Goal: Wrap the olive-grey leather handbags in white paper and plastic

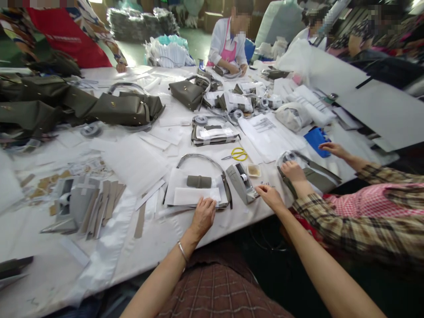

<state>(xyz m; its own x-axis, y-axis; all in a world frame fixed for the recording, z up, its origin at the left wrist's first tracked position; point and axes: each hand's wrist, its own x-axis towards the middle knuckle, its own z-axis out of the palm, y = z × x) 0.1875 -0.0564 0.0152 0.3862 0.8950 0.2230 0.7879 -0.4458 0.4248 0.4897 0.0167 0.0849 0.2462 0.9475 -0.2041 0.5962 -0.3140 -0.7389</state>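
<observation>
In front of me a dark olive handbag [227,194] lies flat, its wrapped handle arching away from me. White wrapping sheet [171,187] covers it, with a rolled olive piece [198,181] and a folded white strip [190,196] on top. My left hand [203,215] rests on the right end of that strip, fingers extended. A grey tape dispenser [241,183] stands just right of the bag. At its cutter end my right hand [271,198] pinches the tape, of which little shows. Yellow-handled scissors [239,154] lie beyond the dispenser.
A co-worker's hands [294,174] work on another bag [314,176] at right, near a blue box [317,141]. Another tape dispenser [82,198] and cardboard strips [107,201] sit at left. Several olive bags [122,108] line the far left. A person [228,48] works across the table.
</observation>
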